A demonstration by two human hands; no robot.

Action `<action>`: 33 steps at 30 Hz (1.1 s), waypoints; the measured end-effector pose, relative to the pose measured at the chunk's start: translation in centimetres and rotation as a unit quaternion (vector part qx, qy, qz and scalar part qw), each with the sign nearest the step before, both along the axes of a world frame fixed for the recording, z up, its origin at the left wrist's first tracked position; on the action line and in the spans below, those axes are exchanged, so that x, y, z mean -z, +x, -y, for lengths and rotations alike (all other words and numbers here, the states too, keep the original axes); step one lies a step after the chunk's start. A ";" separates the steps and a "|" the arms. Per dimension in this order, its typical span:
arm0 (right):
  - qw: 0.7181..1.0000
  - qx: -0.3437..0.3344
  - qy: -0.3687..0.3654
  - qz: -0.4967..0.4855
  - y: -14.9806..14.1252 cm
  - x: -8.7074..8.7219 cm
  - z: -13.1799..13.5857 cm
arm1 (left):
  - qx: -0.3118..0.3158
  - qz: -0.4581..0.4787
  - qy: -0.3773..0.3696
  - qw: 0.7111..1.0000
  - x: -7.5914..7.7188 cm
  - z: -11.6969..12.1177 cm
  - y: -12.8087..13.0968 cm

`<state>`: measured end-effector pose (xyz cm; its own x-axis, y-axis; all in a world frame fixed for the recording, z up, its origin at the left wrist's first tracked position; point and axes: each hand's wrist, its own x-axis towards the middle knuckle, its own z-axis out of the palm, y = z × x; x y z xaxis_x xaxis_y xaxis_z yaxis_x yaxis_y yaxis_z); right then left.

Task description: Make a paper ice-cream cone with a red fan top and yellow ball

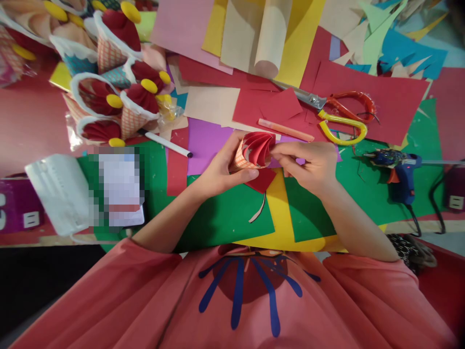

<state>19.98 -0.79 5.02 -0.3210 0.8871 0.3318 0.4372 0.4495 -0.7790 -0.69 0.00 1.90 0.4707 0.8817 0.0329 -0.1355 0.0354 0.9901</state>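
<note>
My left hand is wrapped round a small cone with an orange-and-white checked outside. Dark red pleats fan out inside the cone's mouth, which is tilted toward the right. At the right rim of the cone, my right hand has its thumb and fingers closed in a pinch on the edge of the red pleats. Its fingertips partly cover that spot. Under the hands lie a red piece and a thin pale strip on green sheet.
Scissors and an orange stick lie beyond my hands. A blue glue gun rests at right. Finished-looking cones with white rims crowd the back left. A marker, phone, white box and paper roll are around.
</note>
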 end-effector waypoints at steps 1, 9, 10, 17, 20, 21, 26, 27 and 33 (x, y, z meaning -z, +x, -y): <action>1.000 -0.004 0.001 -0.008 0.0 0.1 0.0 | 0.000 0.002 0.001 1.000 0.0 0.0 0.0; 0.999 -0.031 -0.026 -0.030 0.0 0.1 -0.2 | 0.011 0.000 -0.018 1.000 -0.2 -0.1 -0.1; 0.999 -0.034 -0.028 -0.032 0.1 0.1 -0.2 | 0.012 0.003 -0.020 1.000 -0.2 -0.2 -0.1; 0.996 -0.085 -0.026 -0.017 0.4 -0.3 -0.5 | 0.027 0.041 -0.063 0.997 -0.1 -0.2 0.1; 0.994 -0.100 -0.022 0.027 0.5 -0.6 -0.6 | 0.046 0.051 -0.096 0.993 0.0 -0.3 0.1; 0.993 -0.105 -0.020 0.040 0.6 -0.6 -0.6 | 0.056 0.060 -0.109 0.991 -0.1 -0.3 0.1; 0.990 -0.118 -0.012 0.074 0.7 -0.6 -0.6 | 0.081 0.092 -0.166 0.978 -0.4 -0.4 0.3; 0.990 -0.115 -0.012 0.077 0.7 -0.5 -0.6 | 0.083 0.093 -0.178 0.976 -0.5 -0.4 0.3; 0.993 -0.104 -0.029 0.044 0.3 0.0 -0.3 | 0.105 0.095 -0.233 0.962 -1.0 -0.7 0.5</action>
